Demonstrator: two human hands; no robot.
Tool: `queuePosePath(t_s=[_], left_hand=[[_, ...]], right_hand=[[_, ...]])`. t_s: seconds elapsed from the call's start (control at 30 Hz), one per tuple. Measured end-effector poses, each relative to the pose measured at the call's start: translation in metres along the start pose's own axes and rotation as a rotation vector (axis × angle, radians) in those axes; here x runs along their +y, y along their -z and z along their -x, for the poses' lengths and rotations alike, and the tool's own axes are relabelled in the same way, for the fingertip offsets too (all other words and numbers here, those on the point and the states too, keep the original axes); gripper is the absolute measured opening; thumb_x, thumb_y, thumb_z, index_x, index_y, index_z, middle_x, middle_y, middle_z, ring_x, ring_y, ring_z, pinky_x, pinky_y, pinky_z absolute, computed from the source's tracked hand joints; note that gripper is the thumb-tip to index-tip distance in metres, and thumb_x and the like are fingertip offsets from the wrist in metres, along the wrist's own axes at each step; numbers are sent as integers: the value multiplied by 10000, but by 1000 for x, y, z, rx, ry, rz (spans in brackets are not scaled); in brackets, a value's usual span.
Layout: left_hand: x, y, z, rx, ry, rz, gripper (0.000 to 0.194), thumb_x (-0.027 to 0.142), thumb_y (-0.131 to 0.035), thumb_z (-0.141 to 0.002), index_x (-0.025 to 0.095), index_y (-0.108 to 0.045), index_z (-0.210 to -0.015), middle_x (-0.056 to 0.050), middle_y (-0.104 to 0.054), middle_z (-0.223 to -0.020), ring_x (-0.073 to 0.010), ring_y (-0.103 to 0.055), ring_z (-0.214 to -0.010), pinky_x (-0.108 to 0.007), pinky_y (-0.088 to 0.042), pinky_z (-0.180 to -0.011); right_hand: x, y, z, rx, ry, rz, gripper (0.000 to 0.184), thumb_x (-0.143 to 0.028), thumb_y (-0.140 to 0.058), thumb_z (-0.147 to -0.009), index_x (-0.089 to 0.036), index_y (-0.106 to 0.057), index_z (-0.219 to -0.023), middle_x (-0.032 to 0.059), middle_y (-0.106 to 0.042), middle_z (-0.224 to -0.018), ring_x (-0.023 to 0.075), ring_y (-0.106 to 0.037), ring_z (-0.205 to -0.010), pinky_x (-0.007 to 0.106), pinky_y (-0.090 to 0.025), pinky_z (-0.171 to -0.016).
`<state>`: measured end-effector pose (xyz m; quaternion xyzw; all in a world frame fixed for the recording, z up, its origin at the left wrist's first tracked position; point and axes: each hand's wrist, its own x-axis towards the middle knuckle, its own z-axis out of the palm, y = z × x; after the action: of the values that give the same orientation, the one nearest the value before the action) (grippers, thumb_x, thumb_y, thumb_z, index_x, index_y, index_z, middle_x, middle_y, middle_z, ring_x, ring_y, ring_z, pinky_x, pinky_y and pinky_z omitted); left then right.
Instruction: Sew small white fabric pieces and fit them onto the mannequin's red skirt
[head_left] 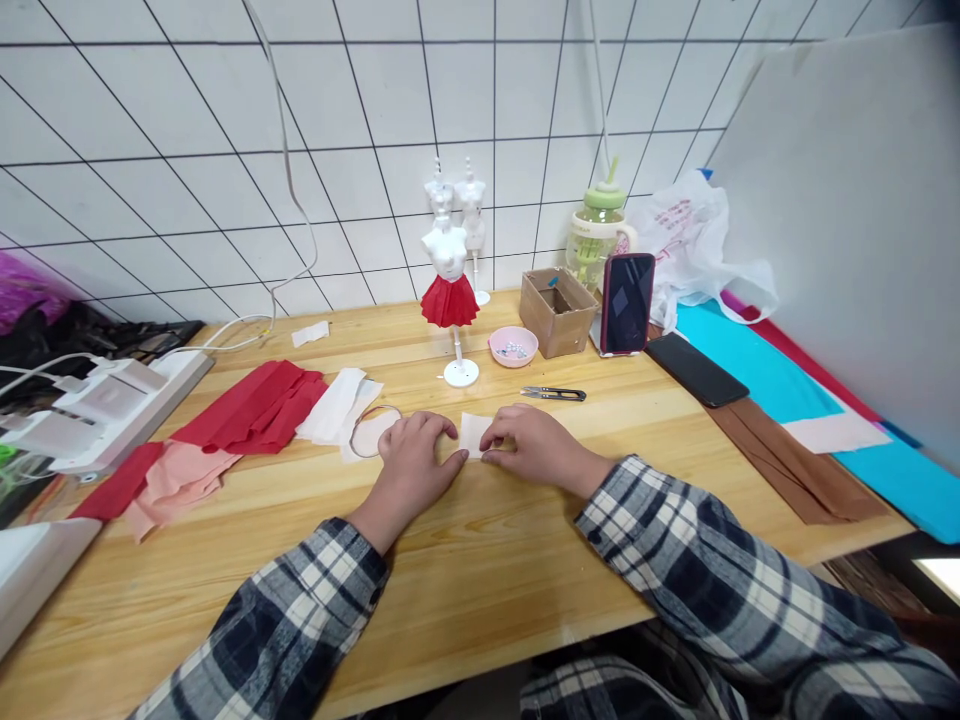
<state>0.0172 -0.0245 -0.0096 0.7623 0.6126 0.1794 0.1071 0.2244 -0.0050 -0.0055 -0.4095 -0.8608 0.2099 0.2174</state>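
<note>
A: What's between the hands?
B: A small white piece (472,432), flat or nearly so on the wooden table (465,570), its middle and top edge bare.

A: How does it sit to the grip?
B: The right hand (534,446) has thumb and forefinger together on its right edge, clamped there. The left hand (420,455) is at the opposite side, thumb tip by the lower left corner and forefinger raised apart from it. Whether that hand pinches the piece, I can't tell.

A: And just beyond?
B: Snips (553,394) lie beyond the right hand. Past the piece stands a white dress form (448,252) in a red skirt (450,301), with a pink dish (514,361) of small bits beside it, then a cardboard box (568,333).

A: Left of the hands?
B: White cloth (334,405) near the left hand, then red cloth (255,410) and peach cloth (180,485), with a power strip (180,376) at the far side.

A: And right?
B: A phone (628,305) propped upright, a black slab (697,370) lying flat, brown cloth (795,465) and blue cloth (757,360).
</note>
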Motion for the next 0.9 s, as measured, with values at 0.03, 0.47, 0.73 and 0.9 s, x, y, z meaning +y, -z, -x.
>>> queuePosePath(t_s=[0.03, 0.47, 0.73, 0.9], left_hand=[[0, 0, 0, -2, 6, -2, 201, 378, -655, -786, 256, -605, -937, -35, -619, -1032, -278, -516, -1026, -478, -315, -928], [3, 11, 5, 8, -313, -71, 159, 386, -659, -824, 297, -709, -945, -37, -670, -1072, -276, -541, -1052, -556, -206, -1010], [4, 10, 5, 64, -286, -55, 132, 311, -603, -865, 269, -719, -819, -19, -713, -947, -242, -590, -946, -544, -225, -977], [3, 9, 5, 93, -237, 24, 132, 331, -615, -851, 252, -714, -811, -20, -720, -915, -234, -605, -917, -507, -284, -949]], right_hand=[[-1, 0, 0, -19, 19, 50, 92, -269, -679, -824, -221, -726, -888, 34, -661, -854, 174, -568, -861, 286, -397, -757], [-12, 1, 1, -40, 7, 269, 150, -247, -550, -862, -201, -694, -860, 32, -679, -851, 169, -571, -802, 285, -342, -669], [-14, 4, 2, 49, 17, 169, 118, -270, -605, -835, -193, -675, -892, 34, -675, -870, 176, -582, -839, 278, -384, -715], [-10, 2, 0, 81, 47, 37, 190, -306, -651, -834, -182, -700, -969, 50, -708, -926, 185, -589, -885, 296, -406, -807]])
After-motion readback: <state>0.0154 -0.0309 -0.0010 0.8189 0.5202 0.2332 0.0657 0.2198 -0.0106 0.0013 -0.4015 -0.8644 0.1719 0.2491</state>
